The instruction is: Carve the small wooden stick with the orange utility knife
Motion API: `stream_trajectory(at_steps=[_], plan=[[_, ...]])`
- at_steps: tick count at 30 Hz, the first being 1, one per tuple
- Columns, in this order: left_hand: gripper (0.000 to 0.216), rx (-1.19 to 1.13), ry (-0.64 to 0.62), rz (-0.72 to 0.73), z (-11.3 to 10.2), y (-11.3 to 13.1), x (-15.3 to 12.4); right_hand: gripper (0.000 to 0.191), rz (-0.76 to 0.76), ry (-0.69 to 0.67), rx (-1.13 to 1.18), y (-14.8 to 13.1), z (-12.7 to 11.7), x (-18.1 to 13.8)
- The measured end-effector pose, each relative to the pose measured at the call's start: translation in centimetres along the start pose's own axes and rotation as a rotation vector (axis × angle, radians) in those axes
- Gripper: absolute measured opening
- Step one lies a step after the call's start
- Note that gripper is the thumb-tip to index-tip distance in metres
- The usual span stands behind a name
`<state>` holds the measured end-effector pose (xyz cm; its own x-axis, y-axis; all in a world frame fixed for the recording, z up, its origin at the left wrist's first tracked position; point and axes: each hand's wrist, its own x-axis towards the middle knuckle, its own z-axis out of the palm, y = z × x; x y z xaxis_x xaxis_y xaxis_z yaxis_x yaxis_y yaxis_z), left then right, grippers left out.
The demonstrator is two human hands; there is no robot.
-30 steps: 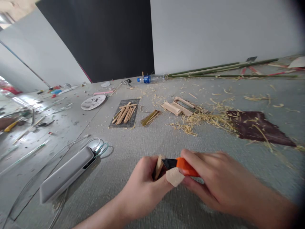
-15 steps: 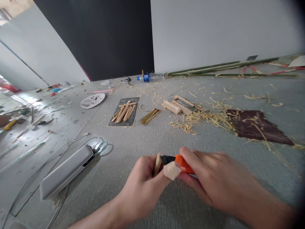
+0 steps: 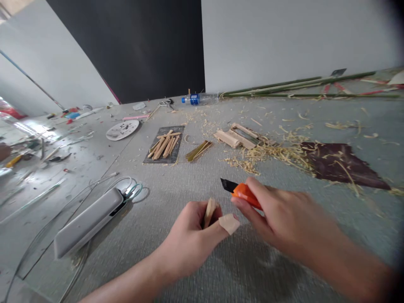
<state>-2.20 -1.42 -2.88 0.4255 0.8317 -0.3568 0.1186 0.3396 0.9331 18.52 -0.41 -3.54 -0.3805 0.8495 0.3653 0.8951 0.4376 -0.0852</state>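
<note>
My left hand is closed around a short pale strip of bamboo or wood, whose end sticks up between thumb and fingers. A beige bandage wraps the tip of that thumb. To the right, my right hand grips an orange utility knife with its dark blade out, pointing left. The blade is apart from the strip, above and to the right of it. Beyond my hands, several pale sticks lie piled on a dark rectangular plate.
A grey power bank with cables lies at left. Split bamboo pieces, greenish strips, curly shavings and a dark red sheet lie ahead. Farther back are a plastic bottle, long green poles and a white disc.
My right hand has lifted the knife up and away from the strip, so the blade no longer touches it. My left hand still holds the strip in nearly the same place.
</note>
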Motion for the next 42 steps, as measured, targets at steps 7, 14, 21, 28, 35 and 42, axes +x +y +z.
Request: stream_trajectory(at_steps=[7,14,21,28,35,42], plan=[[0.052,-0.036,-0.003,0.035,-0.2,-0.2,-0.1,0.039,-0.169,0.041,0.099,-0.1,-0.2,-0.3],[0.055,0.072,0.035,0.118,-0.2,0.0,-0.3,0.033,-0.28,0.018,0.137,-0.2,-0.6,-0.3],[0.052,0.181,0.066,0.18,0.0,0.0,-0.5,0.031,-0.28,-0.053,0.2,-0.2,-0.8,-0.1],[0.047,0.357,0.141,0.281,-0.8,-0.6,0.0,0.041,-0.285,-0.02,0.159,-0.4,-0.2,-0.2],[0.052,0.24,-0.16,0.035,2.7,-1.5,-0.7,0.05,0.276,0.057,-0.205,1.8,0.3,0.3],[0.055,0.125,0.064,0.144,0.6,-0.5,0.2,0.048,0.228,-0.089,0.002,1.3,-0.2,0.5]])
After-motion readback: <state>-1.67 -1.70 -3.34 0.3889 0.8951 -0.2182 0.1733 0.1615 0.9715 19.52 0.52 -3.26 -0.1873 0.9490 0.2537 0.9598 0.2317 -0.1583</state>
